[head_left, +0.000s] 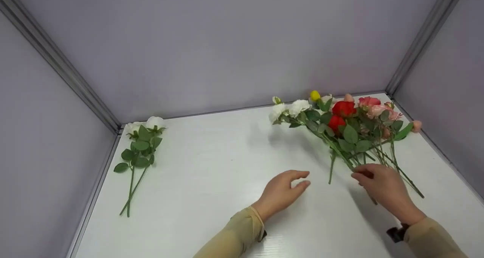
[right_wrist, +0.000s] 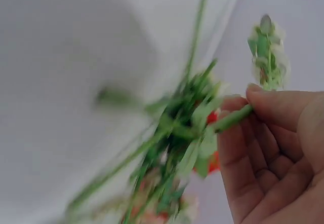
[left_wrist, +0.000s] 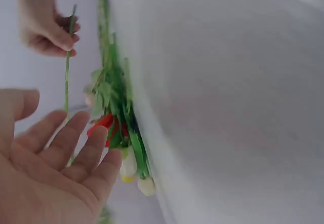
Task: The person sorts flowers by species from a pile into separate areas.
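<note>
My right hand (head_left: 382, 186) pinches the lower stem of a white flower spray (head_left: 300, 108) between thumb and fingers. The spray slants up and left over the table, with white blooms, a small bud and green leaves. In the left wrist view its thin green stem (left_wrist: 67, 77) runs through the right hand (left_wrist: 48, 31). The right wrist view has the stem (right_wrist: 234, 118) at the thumb tip, with the blooms (right_wrist: 271, 54) beyond. My left hand (head_left: 281, 190) hovers over the table left of the stems, thumb and fingers apart, holding nothing.
A pile of flowers (head_left: 344, 109), red, pink and yellow heads among them, lies at the right of the white table (head_left: 211, 174). Two white roses (head_left: 155, 122) with crossed stems lie at the far left. Grey panels (head_left: 227, 42) stand behind and at both sides.
</note>
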Available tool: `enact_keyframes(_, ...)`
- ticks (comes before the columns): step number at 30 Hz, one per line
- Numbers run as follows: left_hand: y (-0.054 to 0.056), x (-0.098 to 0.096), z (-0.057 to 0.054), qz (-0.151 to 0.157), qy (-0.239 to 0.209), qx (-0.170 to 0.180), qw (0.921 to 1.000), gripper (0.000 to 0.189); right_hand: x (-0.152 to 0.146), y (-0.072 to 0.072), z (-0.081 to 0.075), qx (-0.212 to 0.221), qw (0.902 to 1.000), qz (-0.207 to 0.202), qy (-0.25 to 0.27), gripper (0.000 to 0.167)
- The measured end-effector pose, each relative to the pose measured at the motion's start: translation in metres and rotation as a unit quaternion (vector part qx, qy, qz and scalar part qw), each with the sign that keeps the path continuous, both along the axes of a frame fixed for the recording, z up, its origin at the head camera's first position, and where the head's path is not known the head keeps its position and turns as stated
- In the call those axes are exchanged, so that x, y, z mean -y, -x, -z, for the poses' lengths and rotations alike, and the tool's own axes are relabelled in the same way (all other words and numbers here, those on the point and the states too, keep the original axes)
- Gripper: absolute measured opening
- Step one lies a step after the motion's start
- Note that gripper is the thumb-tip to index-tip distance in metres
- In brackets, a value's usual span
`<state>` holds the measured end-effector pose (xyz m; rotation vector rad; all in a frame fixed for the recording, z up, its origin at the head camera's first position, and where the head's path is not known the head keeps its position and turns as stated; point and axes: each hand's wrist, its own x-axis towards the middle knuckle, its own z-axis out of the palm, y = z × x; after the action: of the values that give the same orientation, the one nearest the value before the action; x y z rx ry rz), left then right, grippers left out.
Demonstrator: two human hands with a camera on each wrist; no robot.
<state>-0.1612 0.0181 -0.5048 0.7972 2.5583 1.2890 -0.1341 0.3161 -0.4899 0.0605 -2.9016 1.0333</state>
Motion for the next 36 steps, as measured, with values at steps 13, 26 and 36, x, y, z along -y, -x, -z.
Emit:
enact_keyframes(13,0.046,0.043,-0.020,-0.185,-0.383,0.131,0.8954,0.041,0.156,0.016,0.018,0.041,0.9614,-0.031,0.270,0.020)
enact_keyframes(26,0.037,0.087,-0.016,-0.182,-0.399,0.145,0.8870,0.031,0.197,0.013,0.032,0.076,0.9471,-0.120,0.288,0.026)
enact_keyframes(36,0.026,0.090,-0.016,-0.179,-0.388,0.137,0.8935,0.024,0.199,0.012,0.040,0.127,0.9233,-0.164,0.323,0.020)
